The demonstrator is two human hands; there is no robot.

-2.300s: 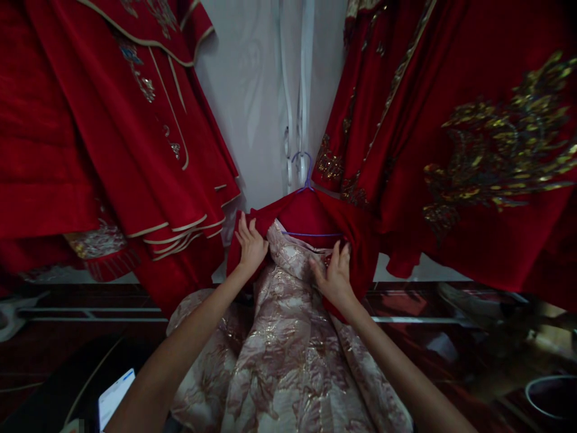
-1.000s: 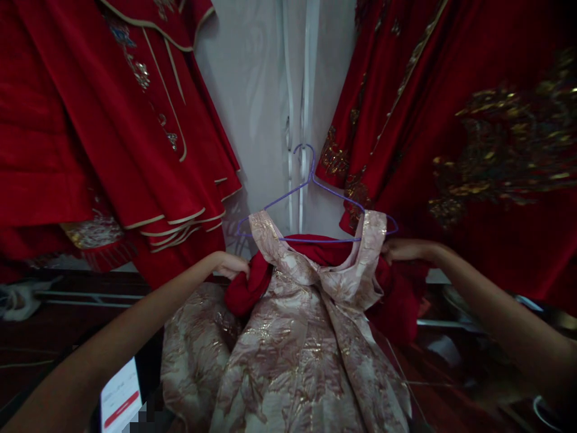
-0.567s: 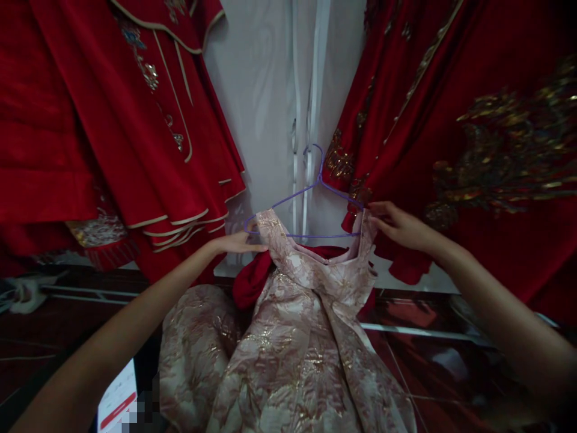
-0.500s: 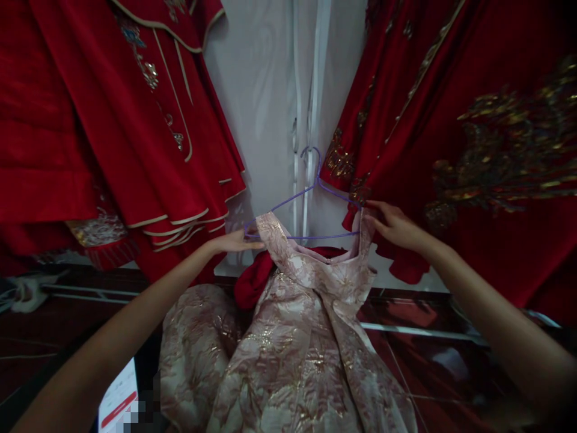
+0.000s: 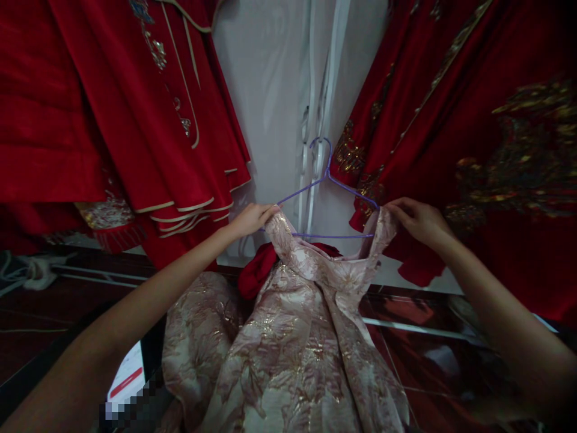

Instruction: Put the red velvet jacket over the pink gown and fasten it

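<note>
A pale pink brocade dress (image 5: pixel 288 337) with gold threads hangs over my lap, its shoulder straps on a purple wire hanger (image 5: pixel 333 236). My left hand (image 5: pixel 253 219) pinches the left strap near the hanger's end. On the other side, my right hand (image 5: pixel 419 219) grips the top of the right strap between thumb and fingers. The hanger's hook points up in front of the pale wall, and its lower bar crosses behind the neckline. Behind the dress shows a bunched dark red cloth (image 5: pixel 258 272).
Long red garments with pale piping (image 5: pixel 148 120) hang at the left, and red ones with gold embroidery (image 5: pixel 509 168) at the right. White rack bars (image 5: pixel 419 328) run low over the dark red tiled floor. A lit phone screen (image 5: pixel 127 374) shows at the lower left.
My left hand has moved up from beside the strap and now pinches its top. My right hand has shifted outward with the right strap, and the straps look spread a little.
</note>
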